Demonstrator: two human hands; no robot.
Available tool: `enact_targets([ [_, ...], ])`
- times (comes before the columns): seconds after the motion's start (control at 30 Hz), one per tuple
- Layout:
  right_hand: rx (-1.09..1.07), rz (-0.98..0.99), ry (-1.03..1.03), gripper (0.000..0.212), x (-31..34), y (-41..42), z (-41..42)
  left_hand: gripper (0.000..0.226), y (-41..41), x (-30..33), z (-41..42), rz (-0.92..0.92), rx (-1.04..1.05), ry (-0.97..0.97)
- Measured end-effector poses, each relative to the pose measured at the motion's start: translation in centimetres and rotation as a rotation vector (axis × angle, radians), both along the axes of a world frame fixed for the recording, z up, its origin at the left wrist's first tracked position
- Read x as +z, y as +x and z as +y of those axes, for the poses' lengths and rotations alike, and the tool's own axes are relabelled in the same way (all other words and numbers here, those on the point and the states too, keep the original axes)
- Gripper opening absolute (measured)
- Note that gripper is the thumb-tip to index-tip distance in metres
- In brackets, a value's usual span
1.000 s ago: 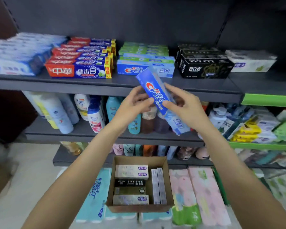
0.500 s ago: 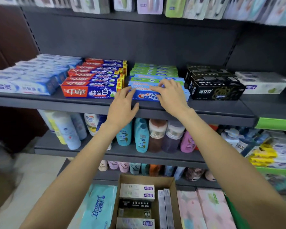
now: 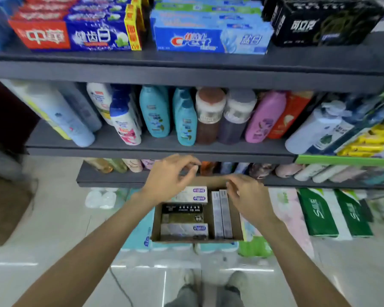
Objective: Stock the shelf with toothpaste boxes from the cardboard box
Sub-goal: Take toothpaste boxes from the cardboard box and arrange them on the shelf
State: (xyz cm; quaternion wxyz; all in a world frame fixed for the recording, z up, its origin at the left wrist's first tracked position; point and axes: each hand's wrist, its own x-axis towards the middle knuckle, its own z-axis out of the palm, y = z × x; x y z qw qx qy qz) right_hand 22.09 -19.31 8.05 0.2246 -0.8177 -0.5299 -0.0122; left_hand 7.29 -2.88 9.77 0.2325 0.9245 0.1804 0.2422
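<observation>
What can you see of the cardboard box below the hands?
The cardboard box is brown, open-topped, shallow, resting on wrapped packs on the floor below the shelves. Inside, white, black and olive toothpaste boxes lie crosswise at left; two pale ones lie lengthwise at right. Both hands hover above it; neither visibly touches it.

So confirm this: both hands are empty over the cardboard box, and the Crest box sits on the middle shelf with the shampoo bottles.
Wrong shelf. The head view shows the Crest box on the top shelf among the toothpaste. Both the left hand and right hand are empty over the cardboard box.
</observation>
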Motion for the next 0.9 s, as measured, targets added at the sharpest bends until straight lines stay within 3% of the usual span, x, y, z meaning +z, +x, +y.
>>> enact_targets([
  [0.1, -0.032, 0.174, -0.266, 0.022, -6.2, -0.1, -1.2, 0.026, -0.3, -7.9, 0.0, 0.491, 0.022, -0.234],
  [0.2, -0.026, 0.26, -0.502, 0.033, -11.8, 0.2, -0.6, 0.042, 0.0, -14.2, -0.2, 0.732, 0.04, -0.338],
  [0.4, -0.007, 0.238, -0.612, 0.051, -21.7, 2.1, 2.8, 0.063, 2.4, -24.4, 1.2, 0.867, 0.14, -0.095],
  [0.63, 0.178, 0.106, -0.702, 0.078, -28.8, 2.5, 6.8, 0.09, 3.4, -32.3, 2.5, 0.991, 0.094, 0.122],
  [0.77, 0.141, 0.016, -0.697, 0.09, -31.0, 2.1, 8.3, 0.091, 3.9, -33.6, 2.0, 0.966, 0.103, 0.254],
  [0.9, 0.08, -0.16, -0.701, 0.08, -32.1, 1.4, 9.2, 0.085, 4.3, -34.2, 2.0, 0.924, 0.15, 0.252],
])
